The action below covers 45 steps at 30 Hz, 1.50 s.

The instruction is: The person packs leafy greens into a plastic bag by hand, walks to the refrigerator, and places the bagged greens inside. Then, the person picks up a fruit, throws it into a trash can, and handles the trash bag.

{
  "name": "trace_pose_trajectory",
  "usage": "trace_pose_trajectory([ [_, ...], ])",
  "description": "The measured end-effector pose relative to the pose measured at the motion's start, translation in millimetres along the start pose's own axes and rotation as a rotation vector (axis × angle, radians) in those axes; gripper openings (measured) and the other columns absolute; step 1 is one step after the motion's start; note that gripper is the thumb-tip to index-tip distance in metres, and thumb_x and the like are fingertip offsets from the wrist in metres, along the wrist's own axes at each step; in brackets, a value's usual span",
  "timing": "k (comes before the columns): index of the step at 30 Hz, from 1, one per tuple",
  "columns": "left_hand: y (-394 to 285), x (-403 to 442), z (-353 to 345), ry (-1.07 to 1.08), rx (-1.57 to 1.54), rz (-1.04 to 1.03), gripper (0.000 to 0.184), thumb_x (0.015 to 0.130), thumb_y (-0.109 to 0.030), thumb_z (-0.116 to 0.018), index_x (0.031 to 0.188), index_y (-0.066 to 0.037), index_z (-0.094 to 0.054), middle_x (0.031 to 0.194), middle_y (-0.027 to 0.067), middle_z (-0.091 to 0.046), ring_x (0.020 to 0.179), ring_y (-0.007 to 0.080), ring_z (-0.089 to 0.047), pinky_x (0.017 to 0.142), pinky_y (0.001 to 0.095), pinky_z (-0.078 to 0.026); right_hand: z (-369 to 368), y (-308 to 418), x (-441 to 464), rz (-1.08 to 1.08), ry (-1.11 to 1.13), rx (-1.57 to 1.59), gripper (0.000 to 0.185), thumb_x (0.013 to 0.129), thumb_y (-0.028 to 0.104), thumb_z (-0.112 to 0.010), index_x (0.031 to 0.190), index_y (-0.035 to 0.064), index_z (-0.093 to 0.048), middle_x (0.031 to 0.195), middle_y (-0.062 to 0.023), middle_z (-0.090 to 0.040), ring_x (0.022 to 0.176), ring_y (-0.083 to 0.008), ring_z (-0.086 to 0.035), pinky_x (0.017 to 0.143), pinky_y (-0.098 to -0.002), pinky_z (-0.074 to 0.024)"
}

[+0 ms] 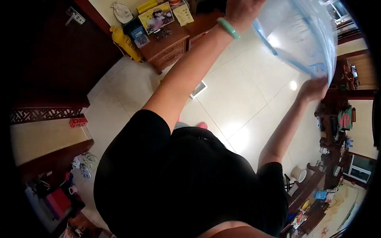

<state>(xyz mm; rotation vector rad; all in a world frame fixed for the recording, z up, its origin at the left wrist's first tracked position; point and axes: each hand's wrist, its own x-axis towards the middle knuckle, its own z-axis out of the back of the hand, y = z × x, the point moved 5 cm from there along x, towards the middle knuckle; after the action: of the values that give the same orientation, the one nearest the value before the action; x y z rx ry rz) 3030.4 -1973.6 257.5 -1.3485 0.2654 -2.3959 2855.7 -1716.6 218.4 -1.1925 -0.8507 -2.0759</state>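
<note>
A large clear plastic bag (295, 35) with light-blue edges hangs open between my two hands at the upper right. My left hand (244, 14), raised at the top edge of the view above a green bangle (228, 28), is closed at one side of the bag; its fingertips are cut off by the frame. Lower and to the right, my right hand (315, 89) has its fingers wrapped round the bag's blue rim. The bag's far side is blurred and partly out of view.
A wooden cabinet (168, 45) with pictures and pouches stands at the upper left, beside a yellow bag (125, 43). A white tray-like object (199, 89) lies on the tiled floor (246, 87). Shoes (86, 163) are at left; dark furniture and a round bin (298, 174) line the right.
</note>
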Motion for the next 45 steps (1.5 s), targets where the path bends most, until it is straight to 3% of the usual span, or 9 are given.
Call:
trace_pose_trajectory([
  [2,25,-54,-41,-0.179,-0.327,0.141,0.039,0.09,-0.018,-0.042,0.128,-0.014,-0.032,0.129,0.016,-0.037,0.1,0.0311,-0.056,0.081,0.0363,-0.048,-24,-56,-73,0.045,-0.166,0.057,0.031,0.081,0.003,-0.044,0.11,0.0031,-0.056,0.1,-0.0145,-0.06,0.09,-0.033,-0.055,0.076,-0.0366,-0.0447],
  [6,72,-275,-146,0.43,-0.002,0.343,0.033,0.089,-0.016,-0.041,0.122,-0.012,-0.041,0.121,0.0178,-0.045,0.1,0.033,-0.056,0.081,0.0377,-0.048,-119,-170,-414,-0.119,1.307,-0.023,0.051,0.074,-0.002,-0.051,0.124,0.0014,-0.045,0.131,-0.0217,-0.04,0.125,-0.0322,-0.033,0.105,-0.0384,-0.0254],
  [7,81,-352,-166,0.796,0.071,0.346,0.032,0.089,-0.016,-0.041,0.12,-0.011,-0.043,0.118,0.0182,-0.047,0.1,0.0335,-0.056,0.081,0.0381,-0.048,-86,-147,-450,0.104,1.705,-0.019,0.06,0.068,-0.009,-0.053,0.125,0.0081,-0.047,0.129,-0.0212,-0.043,0.117,-0.0321,-0.045,0.097,-0.0383,-0.0389],
  [8,83,-422,-171,1.124,0.06,0.351,0.031,0.089,-0.015,-0.04,0.119,-0.011,-0.045,0.116,0.0187,-0.049,0.1,0.034,-0.056,0.081,0.0384,-0.048,-39,-129,-451,-0.955,2.028,-0.001,0.058,0.067,-0.012,-0.052,0.12,0.0109,-0.053,0.12,-0.0188,-0.053,0.098,-0.0304,-0.059,0.077,-0.0364,-0.0521],
  [9,81,-473,-163,1.342,0.015,0.38,0.03,0.088,-0.015,-0.04,0.117,-0.01,-0.047,0.114,0.0191,-0.051,0.1,0.0345,-0.056,0.081,0.0388,-0.048,-44,-138,-479,-0.114,1.995,0.049,0.056,0.065,-0.012,-0.049,0.114,0.0121,-0.059,0.108,-0.0154,-0.061,0.082,-0.0288,-0.064,0.061,-0.0352,-0.0555],
  [13,70,-534,-144,1.448,-0.101,0.547,0.033,0.084,-0.01,-0.041,0.115,-0.008,-0.052,0.108,0.0208,-0.057,0.101,0.0359,-0.055,0.083,0.0395,-0.046,-42,-150,-463,0.042,1.75,0.209,0.045,0.064,-0.006,-0.046,0.097,0.0155,-0.068,0.096,-0.0157,-0.064,0.081,-0.0331,-0.063,0.071,-0.0374,-0.0516],
  [29,161,-572,-151,0.596,-0.252,1.075,0.019,0.071,-0.02,-0.066,0.089,-0.014,-0.067,0.092,0.0102,-0.063,0.093,0.0258,-0.058,0.08,0.0351,-0.047,-135,-68,-394,-0.173,1.589,0.191,0.037,0.066,-0.01,-0.049,0.085,0.0124,-0.071,0.117,-0.0135,-0.046,0.096,-0.0275,-0.054,0.075,-0.0326,-0.0471],
  [38,345,-650,-277,0.454,-0.193,2.041,0.016,0.075,-0.021,-0.06,0.084,-0.008,-0.064,0.083,0.0091,-0.066,0.078,0.0251,-0.063,0.068,0.0368,-0.051,-209,-44,-381,-0.403,1.494,0.18,0.025,0.075,-0.007,-0.054,0.089,0.008,-0.068,0.117,-0.0108,-0.048,0.092,-0.0219,-0.057,0.072,-0.0301,-0.0483],
  [45,440,-739,-357,0.507,0.493,1.573,0.029,0.074,-0.02,-0.066,0.098,-0.004,-0.063,0.092,0.0153,-0.063,0.082,0.0313,-0.06,0.076,0.04,-0.048,-260,-69,-356,-0.355,1.321,0.149,0.009,0.082,0.002,-0.055,0.089,0.0004,-0.061,0.109,-0.0128,-0.054,0.079,-0.019,-0.059,0.042,-0.024,-0.0507],
])
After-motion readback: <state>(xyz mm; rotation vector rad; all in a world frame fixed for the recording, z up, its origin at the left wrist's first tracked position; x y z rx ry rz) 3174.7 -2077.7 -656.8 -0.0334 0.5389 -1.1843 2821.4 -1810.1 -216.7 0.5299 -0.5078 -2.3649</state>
